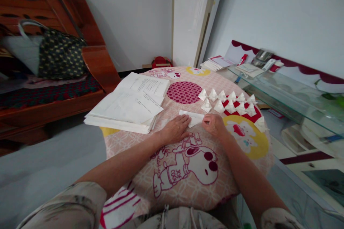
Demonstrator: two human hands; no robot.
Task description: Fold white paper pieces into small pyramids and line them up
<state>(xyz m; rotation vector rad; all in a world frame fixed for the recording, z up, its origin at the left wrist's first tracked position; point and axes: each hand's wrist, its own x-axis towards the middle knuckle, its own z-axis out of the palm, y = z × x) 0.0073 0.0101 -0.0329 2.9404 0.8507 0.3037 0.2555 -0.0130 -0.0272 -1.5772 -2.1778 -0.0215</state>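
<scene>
A white piece of folded paper point(197, 118) lies on the round table between my hands. My left hand point(176, 128) rests flat, its fingers stretched over the paper's left end. At the right end my right hand point(214, 124) is closed, with curled fingers on the paper's edge; the fingertips are partly hidden. Beyond the right hand stand two rows of small pointed folded-paper shapes point(230, 107), and one more white folded shape point(260, 124) sits near the table's right edge. To the left lies a thick stack of printed paper sheets point(129, 102).
A patterned cloth point(185, 189) covers the table. On the right is a glass-topped stand point(295, 86) with a metal container point(263, 57) and papers. A wooden bench point(99, 64) with a dark patterned bag point(60, 54) stands left. A white upright air conditioner point(191, 25) is behind.
</scene>
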